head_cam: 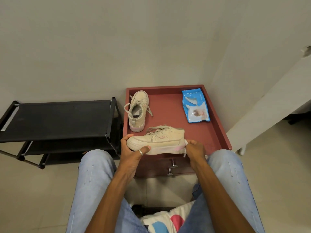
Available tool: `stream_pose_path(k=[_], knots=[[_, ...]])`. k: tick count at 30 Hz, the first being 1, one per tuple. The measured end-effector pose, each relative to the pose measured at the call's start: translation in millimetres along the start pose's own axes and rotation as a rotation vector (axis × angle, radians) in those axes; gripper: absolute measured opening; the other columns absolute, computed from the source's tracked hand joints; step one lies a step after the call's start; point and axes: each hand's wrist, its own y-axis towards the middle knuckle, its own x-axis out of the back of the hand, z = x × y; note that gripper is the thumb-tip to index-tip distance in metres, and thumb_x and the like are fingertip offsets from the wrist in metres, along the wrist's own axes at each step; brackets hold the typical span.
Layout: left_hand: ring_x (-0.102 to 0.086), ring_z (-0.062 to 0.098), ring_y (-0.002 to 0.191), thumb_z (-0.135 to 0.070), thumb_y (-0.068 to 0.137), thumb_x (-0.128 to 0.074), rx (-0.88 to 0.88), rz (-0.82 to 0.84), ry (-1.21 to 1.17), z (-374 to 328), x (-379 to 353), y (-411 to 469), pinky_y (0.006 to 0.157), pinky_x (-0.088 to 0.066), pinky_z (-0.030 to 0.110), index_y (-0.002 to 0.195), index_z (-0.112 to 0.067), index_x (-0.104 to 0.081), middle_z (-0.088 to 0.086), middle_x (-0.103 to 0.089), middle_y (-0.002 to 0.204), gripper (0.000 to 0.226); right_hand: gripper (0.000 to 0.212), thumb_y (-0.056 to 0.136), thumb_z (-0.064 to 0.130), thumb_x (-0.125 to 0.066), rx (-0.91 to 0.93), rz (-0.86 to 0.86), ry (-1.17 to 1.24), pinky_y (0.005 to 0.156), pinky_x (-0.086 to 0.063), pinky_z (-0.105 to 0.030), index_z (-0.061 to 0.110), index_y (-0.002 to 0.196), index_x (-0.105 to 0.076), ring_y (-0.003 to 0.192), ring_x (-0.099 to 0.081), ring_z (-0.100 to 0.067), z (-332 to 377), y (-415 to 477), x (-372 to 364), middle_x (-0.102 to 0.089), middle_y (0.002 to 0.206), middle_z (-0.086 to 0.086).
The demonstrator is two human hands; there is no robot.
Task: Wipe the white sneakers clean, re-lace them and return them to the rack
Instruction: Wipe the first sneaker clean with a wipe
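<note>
Currently, at centre frame: one white sneaker (pixel 156 140), side toward me, toe pointing left, laces threaded. My left hand (pixel 133 148) grips the toe end, fingers curled round the sole, a ring on one finger. My right hand (pixel 195 147) pinches a white wipe (pixel 185 149) against the pink-tinted heel.

Just above it: second sneaker (pixel 137 111), standing on the red tray-topped cabinet (pixel 217 125), toe toward the wall, laces trailing loose.

Upper right of the tray: blue wipes pack (pixel 196 106), lying flat, well apart from both shoes.

Left of frame: black shoe rack (pixel 58 120), just beside the cabinet.

Bottom of frame: my knees in pale jeans (pixel 94 182).
</note>
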Motion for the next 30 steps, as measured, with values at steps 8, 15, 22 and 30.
stream_pose_path(k=[8,15,22,30], knots=[[-0.063,0.024,0.111,0.001,0.058,-0.086,-0.070,0.043,0.083,-0.8,2.3,-2.8,0.090,-0.060,0.048,0.114,-0.038,-0.051,0.004,-0.060,0.120,0.076,0.026,0.088,0.005,-0.059,0.178,-0.041,0.104,0.069,-0.058,-0.028,0.020,0.101,-0.076,0.081,-0.068,-0.013,12.2,1.7,4.7,-0.074,0.089,0.003],[-0.062,0.021,0.110,-0.001,0.057,-0.085,-0.090,0.061,0.117,-4.6,1.9,-8.1,0.082,-0.061,0.036,0.113,-0.037,-0.051,0.001,-0.060,0.118,0.076,0.028,0.081,-0.002,-0.057,0.064,0.026,0.161,0.056,-0.050,-0.025,0.013,0.098,-0.075,0.066,-0.063,-0.013,8.9,10.8,7.3,-0.075,0.083,-0.003],[-0.062,0.015,0.107,0.013,0.065,-0.084,-0.128,0.079,0.147,-2.7,2.0,-7.3,0.082,-0.061,0.033,0.115,-0.034,-0.049,0.000,-0.060,0.116,0.077,0.036,0.077,-0.004,-0.054,0.054,0.090,0.066,0.061,-0.056,-0.031,0.017,0.096,-0.076,0.076,-0.069,-0.018,2.0,8.3,8.9,-0.075,0.082,-0.001],[-0.061,0.016,0.107,0.014,0.067,-0.082,-0.147,0.084,0.145,-3.0,3.1,-8.5,0.079,-0.061,0.030,0.114,-0.033,-0.049,0.000,-0.059,0.116,0.075,0.011,0.083,0.009,-0.071,0.164,-0.013,0.247,0.060,-0.053,-0.027,0.020,0.087,-0.075,0.068,-0.066,-0.011,21.8,1.1,16.9,-0.074,0.079,0.001]])
